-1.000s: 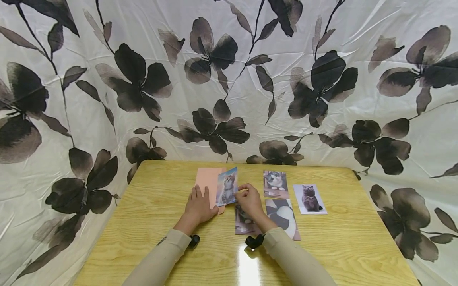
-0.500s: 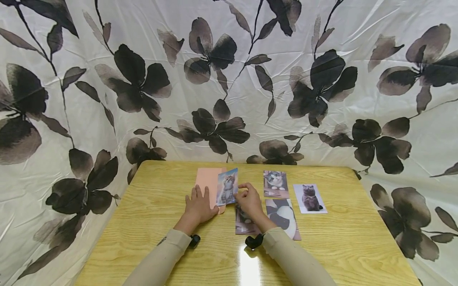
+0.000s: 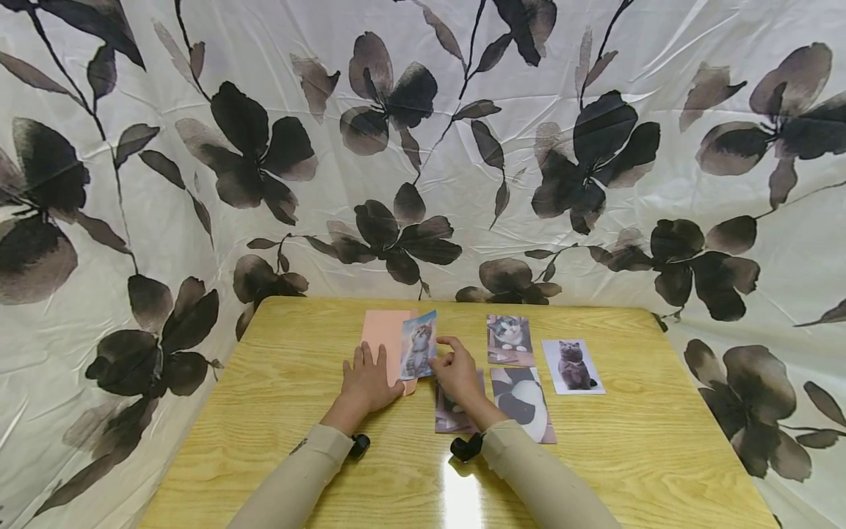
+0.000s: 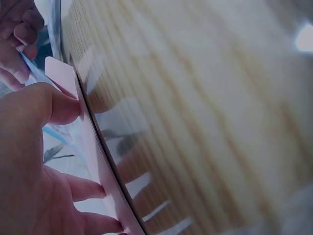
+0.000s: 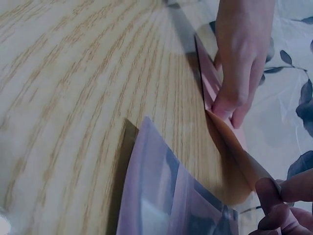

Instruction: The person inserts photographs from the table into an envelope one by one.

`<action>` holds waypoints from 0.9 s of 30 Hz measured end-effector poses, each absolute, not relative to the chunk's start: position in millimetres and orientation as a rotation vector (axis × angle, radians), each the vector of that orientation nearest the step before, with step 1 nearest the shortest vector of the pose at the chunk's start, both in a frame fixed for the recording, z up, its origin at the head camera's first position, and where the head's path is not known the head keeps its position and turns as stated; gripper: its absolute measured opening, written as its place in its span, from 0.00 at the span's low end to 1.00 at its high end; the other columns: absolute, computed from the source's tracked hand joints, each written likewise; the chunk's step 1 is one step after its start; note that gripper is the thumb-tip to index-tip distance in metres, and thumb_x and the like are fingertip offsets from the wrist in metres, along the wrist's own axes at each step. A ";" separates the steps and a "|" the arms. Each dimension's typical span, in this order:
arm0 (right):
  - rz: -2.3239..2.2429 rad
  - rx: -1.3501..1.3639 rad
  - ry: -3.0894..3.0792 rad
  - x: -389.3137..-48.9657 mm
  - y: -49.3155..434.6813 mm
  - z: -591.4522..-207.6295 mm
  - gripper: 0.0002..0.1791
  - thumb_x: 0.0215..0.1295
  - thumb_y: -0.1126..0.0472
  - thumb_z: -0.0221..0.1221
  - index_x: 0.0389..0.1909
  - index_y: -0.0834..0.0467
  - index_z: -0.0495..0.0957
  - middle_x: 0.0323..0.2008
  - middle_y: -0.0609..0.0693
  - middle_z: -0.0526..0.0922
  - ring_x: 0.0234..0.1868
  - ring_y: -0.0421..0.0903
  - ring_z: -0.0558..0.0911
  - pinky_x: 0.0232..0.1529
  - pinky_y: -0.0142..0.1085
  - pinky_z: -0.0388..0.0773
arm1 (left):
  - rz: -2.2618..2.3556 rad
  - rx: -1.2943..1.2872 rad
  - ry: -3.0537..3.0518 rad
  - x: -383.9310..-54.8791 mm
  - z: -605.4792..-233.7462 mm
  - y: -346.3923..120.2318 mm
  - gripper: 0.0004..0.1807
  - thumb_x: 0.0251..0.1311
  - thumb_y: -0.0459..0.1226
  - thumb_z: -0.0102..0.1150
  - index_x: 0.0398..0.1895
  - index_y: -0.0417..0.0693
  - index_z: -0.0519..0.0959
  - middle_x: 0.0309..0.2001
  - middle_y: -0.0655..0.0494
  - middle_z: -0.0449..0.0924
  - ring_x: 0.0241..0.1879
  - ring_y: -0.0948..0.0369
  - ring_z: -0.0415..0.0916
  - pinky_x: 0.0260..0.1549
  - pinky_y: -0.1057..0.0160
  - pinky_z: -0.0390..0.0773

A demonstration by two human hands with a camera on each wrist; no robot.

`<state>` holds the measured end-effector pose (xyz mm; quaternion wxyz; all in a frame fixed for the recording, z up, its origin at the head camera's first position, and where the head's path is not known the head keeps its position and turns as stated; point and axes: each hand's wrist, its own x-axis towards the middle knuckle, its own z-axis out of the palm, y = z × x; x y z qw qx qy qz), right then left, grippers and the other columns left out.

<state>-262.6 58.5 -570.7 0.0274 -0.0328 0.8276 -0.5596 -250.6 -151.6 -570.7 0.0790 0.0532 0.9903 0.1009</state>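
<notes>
Pinched at its right edge between thumb and fingers, the kitten picture (image 3: 419, 345) is held by the right hand (image 3: 456, 375); the left hand (image 3: 369, 378) lies with its fingers spread, pressing on the pink envelope (image 3: 380, 327). Nearest the person, below the hands, a cat photo (image 3: 449, 417) is partly covered by the right hand, and just beside it lies a black-and-white photo (image 3: 529, 400). The right wrist view shows the nearer photo curling up from the table (image 3: 648, 455).

Beyond these, the kitten picture stands tilted and slightly bowed, its left side over the envelope's right part. To work it well, I would press the envelope firmly near its mouth, square the picture's left edge to the opening and ease it along by the pinched edge, since bending seems likely if it is pushed at an angle.

That envelope is the only container, its flap seemingly toward the right hand; I cannot tell whether the picture's edge is inside, or whether anything else is. Farther off to the right lie a grey-cat photo (image 3: 573, 367) and a tabby-and-white photo (image 3: 509, 340), with a floral cloth (image 3: 502, 250) behind.
</notes>
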 end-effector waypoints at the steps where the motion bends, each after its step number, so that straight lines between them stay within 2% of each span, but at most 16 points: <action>1: -1.722 -0.097 2.554 -262.9 58.2 -570.7 0.28 0.76 0.63 0.65 0.74 0.56 0.74 0.21 0.47 0.77 0.17 0.42 0.70 0.21 0.35 0.67 | 0.303 0.160 2.965 -250.5 -570.7 -151.7 0.52 0.72 0.58 0.59 0.86 0.36 0.54 0.82 0.22 0.46 0.82 0.31 0.46 0.74 0.26 0.54; 16: -1.719 -0.161 2.568 -264.2 48.5 -575.0 0.28 0.75 0.66 0.65 0.74 0.58 0.74 0.19 0.45 0.75 0.17 0.41 0.69 0.20 0.34 0.66 | 0.296 0.175 2.979 -249.6 -571.2 -153.0 0.52 0.71 0.59 0.59 0.86 0.36 0.55 0.81 0.22 0.47 0.82 0.31 0.48 0.74 0.27 0.56; 27: -1.678 -0.149 2.591 -262.5 42.4 -573.5 0.27 0.76 0.65 0.64 0.73 0.60 0.74 0.24 0.47 0.80 0.19 0.42 0.73 0.21 0.35 0.69 | 0.307 0.158 2.961 -247.4 -566.6 -152.3 0.51 0.72 0.59 0.59 0.86 0.36 0.55 0.82 0.22 0.46 0.83 0.31 0.46 0.75 0.27 0.54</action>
